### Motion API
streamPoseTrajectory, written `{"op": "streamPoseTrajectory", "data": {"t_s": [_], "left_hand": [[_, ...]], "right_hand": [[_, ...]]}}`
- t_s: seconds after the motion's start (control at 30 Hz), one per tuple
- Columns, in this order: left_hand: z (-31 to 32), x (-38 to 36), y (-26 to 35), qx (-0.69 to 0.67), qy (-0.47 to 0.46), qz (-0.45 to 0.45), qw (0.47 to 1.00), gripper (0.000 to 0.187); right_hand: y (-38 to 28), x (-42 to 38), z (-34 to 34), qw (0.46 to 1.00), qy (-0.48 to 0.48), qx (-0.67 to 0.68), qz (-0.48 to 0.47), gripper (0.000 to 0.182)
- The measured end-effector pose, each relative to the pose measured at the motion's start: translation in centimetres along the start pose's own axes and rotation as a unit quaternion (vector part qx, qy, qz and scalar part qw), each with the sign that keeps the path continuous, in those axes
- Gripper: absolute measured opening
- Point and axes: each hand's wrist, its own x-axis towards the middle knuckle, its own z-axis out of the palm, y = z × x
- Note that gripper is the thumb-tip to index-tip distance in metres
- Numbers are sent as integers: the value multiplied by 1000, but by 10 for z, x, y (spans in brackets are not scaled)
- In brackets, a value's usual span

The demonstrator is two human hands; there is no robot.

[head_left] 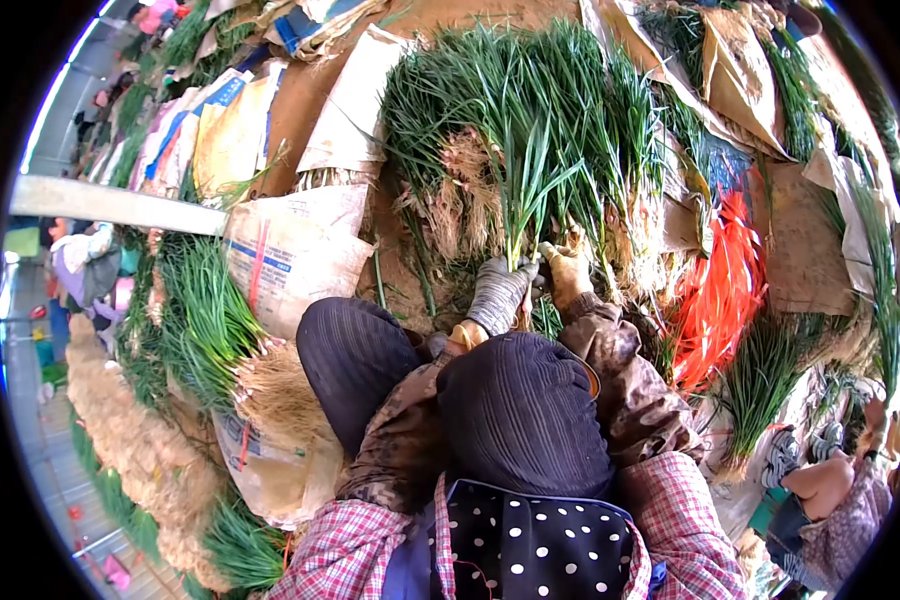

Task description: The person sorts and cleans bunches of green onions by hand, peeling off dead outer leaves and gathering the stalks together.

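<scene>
My left hand (500,295), in a grey glove, is closed round the lower stalks of a small bunch of green onions (522,205). The leaves of this bunch point away from me, and its lower ends are hidden by my hand. Close beside it, my right hand (570,272), in a yellowish glove, has its fingers curled together; what they pinch is too small to make out. In front of both hands lies a wide pile of green onions (550,85), with pale, stringy roots (465,190) showing at its near side.
Red plastic strips (725,290) lie to the right. At left, a root-tipped onion bundle (210,310) rests by a printed sack (295,255). A pale beam (120,205) juts in from the left. Another person's leg (820,490) shows at lower right.
</scene>
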Motion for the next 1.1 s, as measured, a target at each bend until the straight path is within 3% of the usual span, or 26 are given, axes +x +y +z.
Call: {"op": "streamPoseTrajectory", "data": {"t_s": [0.03, 0.07, 0.1, 0.2, 0.27, 0.33, 0.37, 0.43, 0.53, 0.6, 0.67, 0.7, 0.73, 0.8, 0.83, 0.93, 0.97, 1.0, 1.03, 1.07, 1.1], "left_hand": [[-1, 6, -6, -18, -1, -8, 1000, 11], [-3, 13, -11, -35, -2, -15, 999, 13], [-3, 17, -18, -84, -3, 3, 996, 12], [-13, 27, -24, 59, -5, 9, 998, 16], [-12, 31, -24, 191, 62, 82, 976, 40], [-10, 11, -7, 188, 29, 80, 978, 45], [-10, 16, -7, 243, 40, 65, 967, 37], [-11, 13, -7, 179, 13, 11, 984, 31], [-8, -1, -3, 104, 0, -7, 995, 18], [-6, -2, -3, 95, 3, -12, 995, 17], [-3, -1, -5, -1, 4, -36, 999, 17], [-4, 0, -3, -24, -2, -43, 999, 18], [-5, 1, -3, -48, -6, -50, 998, 18], [-7, 3, -4, -59, -7, -24, 998, 17], [-9, 0, -4, -68, -14, -11, 998, 17], [-14, 2, -7, -69, -43, 8, 997, 18], [-15, -1, -7, -84, -56, 13, 995, 19], [-15, -3, -7, -97, -69, 20, 993, 19], [-15, -2, -10, -73, -69, 39, 994, 19], [-15, -1, -9, -76, -77, 47, 993, 19], [-15, -1, -8, -79, -86, 54, 992, 19]], "right_hand": [[5, 5, -4, 998, -16, 59, -10, 15], [10, 9, -8, 999, 22, 29, -22, 17], [15, 11, -15, 999, -5, 23, -37, 19], [4, -5, -12, 993, -46, -54, -92, 25], [-9, -17, 0, 973, -27, -162, -162, 29], [4, 3, -6, 924, 0, -279, -262, 28], [-4, -10, -1, 887, 21, -343, -308, 27], [-4, -20, -2, 798, 57, -452, -395, 22], [10, -19, -10, 732, 101, -522, -426, 25], [13, -22, -15, 767, 80, -485, -413, 24], [28, -20, -23, 793, 72, -444, -410, 22], [39, -18, -30, 774, 95, -466, -417, 21], [42, -27, -33, 788, 93, -490, -362, 18], [59, -19, -60, 737, -17, -626, -256, 17], [58, -13, -62, 680, -106, -719, -98, 29], [56, -7, -62, 567, -60, -801, -179, 43], [40, -7, -49, 608, 43, -766, -205, 49], [17, -11, -33, 633, 114, -711, -284, 43], [-8, -9, -16, 646, 152, -693, -281, 42], [-42, -11, 4, 678, 143, -697, -183, 42], [-41, 12, 1, 634, 167, -721, -223, 41]]}}
